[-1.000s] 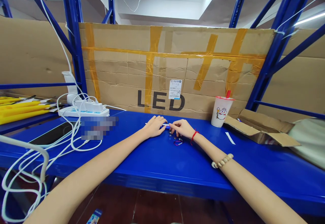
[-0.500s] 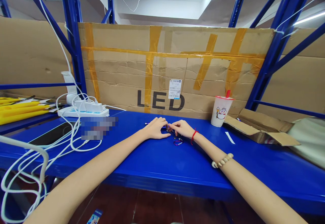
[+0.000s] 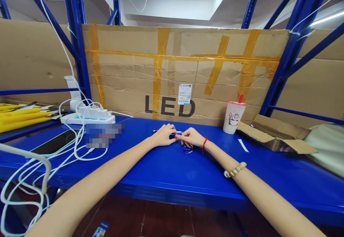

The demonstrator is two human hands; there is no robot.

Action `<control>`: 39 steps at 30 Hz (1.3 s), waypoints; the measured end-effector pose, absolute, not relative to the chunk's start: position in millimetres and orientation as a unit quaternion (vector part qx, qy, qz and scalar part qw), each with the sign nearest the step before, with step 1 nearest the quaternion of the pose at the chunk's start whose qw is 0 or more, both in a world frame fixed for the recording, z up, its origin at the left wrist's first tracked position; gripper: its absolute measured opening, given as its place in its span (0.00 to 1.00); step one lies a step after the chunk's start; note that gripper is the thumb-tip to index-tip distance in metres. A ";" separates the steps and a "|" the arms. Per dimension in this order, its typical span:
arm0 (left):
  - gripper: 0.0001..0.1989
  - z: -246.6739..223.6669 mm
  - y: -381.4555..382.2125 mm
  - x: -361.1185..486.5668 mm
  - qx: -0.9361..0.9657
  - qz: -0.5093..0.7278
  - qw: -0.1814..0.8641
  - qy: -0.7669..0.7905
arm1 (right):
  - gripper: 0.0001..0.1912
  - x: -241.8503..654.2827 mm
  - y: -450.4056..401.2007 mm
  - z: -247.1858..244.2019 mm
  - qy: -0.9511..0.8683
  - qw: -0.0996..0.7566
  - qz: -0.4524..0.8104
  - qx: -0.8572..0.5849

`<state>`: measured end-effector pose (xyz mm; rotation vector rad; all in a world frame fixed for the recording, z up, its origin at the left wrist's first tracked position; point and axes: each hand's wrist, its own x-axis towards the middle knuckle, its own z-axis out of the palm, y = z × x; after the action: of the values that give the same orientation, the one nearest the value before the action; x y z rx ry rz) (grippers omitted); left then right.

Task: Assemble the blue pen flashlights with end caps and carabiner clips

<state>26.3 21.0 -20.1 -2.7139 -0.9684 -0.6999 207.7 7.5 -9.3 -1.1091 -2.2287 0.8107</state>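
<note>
A slim, shiny purple-blue metal tube [image 3: 175, 133] lies along the blue table, its silver left tip poking out beyond my left hand. My left hand [image 3: 163, 136] is closed over the tube's middle, palm down. At the tube's right end, my right hand [image 3: 191, 137] pinches with thumb and forefinger; the fingers cover what exactly they grip there. Just below the right fingers rests a small purple carabiner [image 3: 188, 151] with a silver part. Whether it is linked to the tube is hidden.
A white cup [image 3: 234, 118] with a red straw stands right of my hands, near a paper strip [image 3: 243, 145] and an opened cardboard box [image 3: 279, 131]. At left are a power strip [image 3: 92, 119], tangled white cables and a phone [image 3: 55, 143]. Cardboard [image 3: 129, 83] walls the back.
My right fingers have shifted slightly, lower over the top of the carabiner. More of the tube now shows between my hands. My left hand stays nearly still.
</note>
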 end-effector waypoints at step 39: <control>0.13 -22.7 25.8 25.8 -0.884 -0.306 0.002 -0.354 | 0.16 213.4 22.5 -17.2 -0.833 0.282 0.181 -0.440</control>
<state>25.8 25.8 -22.7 -2.7737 -1.1102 -0.9605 213.4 22.5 -17.2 -1.1791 -2.2309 0.4855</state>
